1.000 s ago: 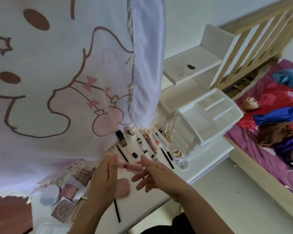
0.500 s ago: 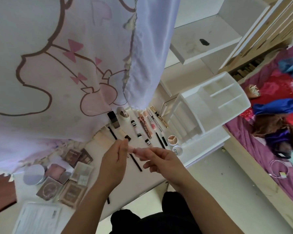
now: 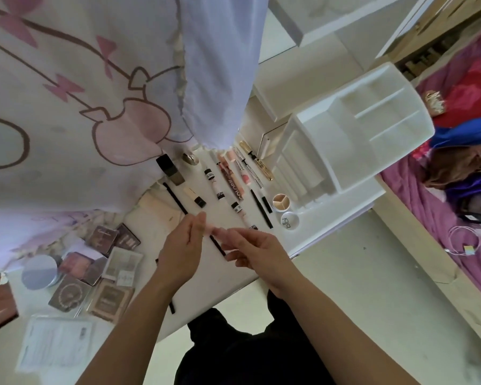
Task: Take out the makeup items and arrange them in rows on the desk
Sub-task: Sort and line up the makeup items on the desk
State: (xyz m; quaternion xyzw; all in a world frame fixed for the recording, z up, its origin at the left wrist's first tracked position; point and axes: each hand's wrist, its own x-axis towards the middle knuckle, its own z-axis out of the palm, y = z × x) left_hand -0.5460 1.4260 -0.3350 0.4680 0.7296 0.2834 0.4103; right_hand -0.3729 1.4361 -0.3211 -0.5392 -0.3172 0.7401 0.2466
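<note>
Fingers [image 3: 199, 219] of the left hand [image 3: 179, 245] and those of the right hand [image 3: 257, 250] are pinched on a pale pink tube [image 3: 209, 231], one end taken by each. Finer grip detail is blurred. The tube is held just above the surface [image 3: 228, 277], near its front edge, and is not yet laid down. Its long axis runs roughly across the view, hand to hand, with the right-hand end a little lower. Which end carries the cap cannot be told.

Just beyond the fingers a row of slender items is laid out: black pencil [image 3: 175, 196], lip gloss [image 3: 232, 182], gold mascara [image 3: 257, 163]. Each lies with its long axis running away from the front edge. To the left, palettes [image 3: 100, 240] are grouped beside a round compact [image 3: 39, 270]. To the right, the top compartments of the white organizer [image 3: 331, 162] appear empty; its drawers cannot be judged.

Judgement: the task is well advanced and placement of the held tube is left. About a quarter turn is judged necessary to match the row.
</note>
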